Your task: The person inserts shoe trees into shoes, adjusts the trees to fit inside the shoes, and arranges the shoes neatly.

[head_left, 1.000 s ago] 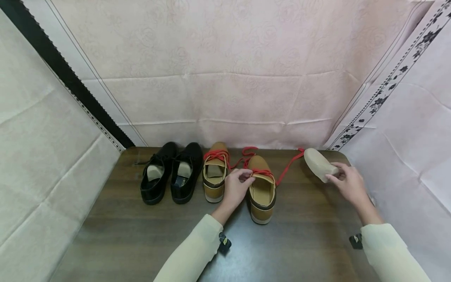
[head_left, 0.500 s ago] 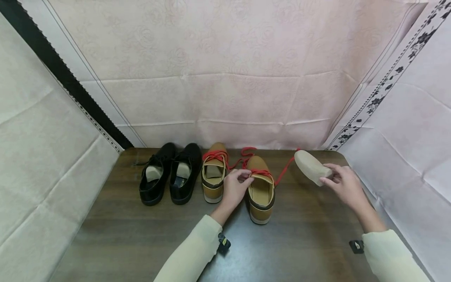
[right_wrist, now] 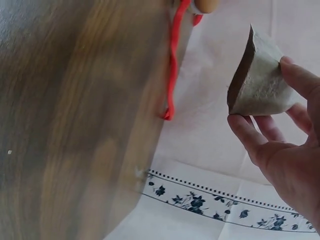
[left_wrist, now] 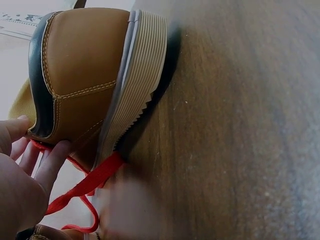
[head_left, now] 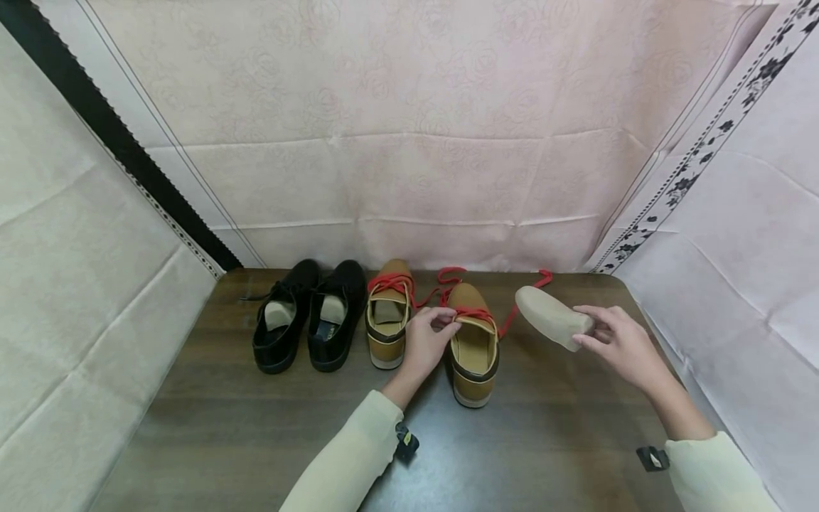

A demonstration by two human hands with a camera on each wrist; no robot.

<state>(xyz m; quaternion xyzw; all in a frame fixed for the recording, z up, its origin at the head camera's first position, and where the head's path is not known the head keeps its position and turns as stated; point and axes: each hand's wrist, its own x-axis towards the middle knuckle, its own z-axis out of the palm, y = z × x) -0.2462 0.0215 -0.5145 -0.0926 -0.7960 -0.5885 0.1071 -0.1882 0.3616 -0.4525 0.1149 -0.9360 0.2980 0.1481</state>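
In the head view my left hand [head_left: 425,345] pinches the left edge of the opening of a tan shoe [head_left: 474,390] with red laces. The left wrist view shows the thumb and fingers at the collar of this shoe [left_wrist: 87,45], beside a red lace [left_wrist: 95,177]. Between the thumb and fingers of my right hand [head_left: 622,347] is a beige moulded pulp shoe insert [head_left: 552,318], gripped at its wider end. It is held over the table, right of the shoe, its rounded tip toward the back left. The right wrist view shows the insert's [right_wrist: 265,82] hollow end.
Left of my left hand stands another tan shoe [head_left: 387,350] with red laces and an insert inside. A black shoe [head_left: 329,341] and a second black shoe [head_left: 276,348], both with inserts, stand further left. Cloth [head_left: 409,178] hangs behind the wooden table [head_left: 512,455].
My right hand has moved left with the shoe insert, closer to the tan shoe. My left hand keeps its place on the shoe's edge.
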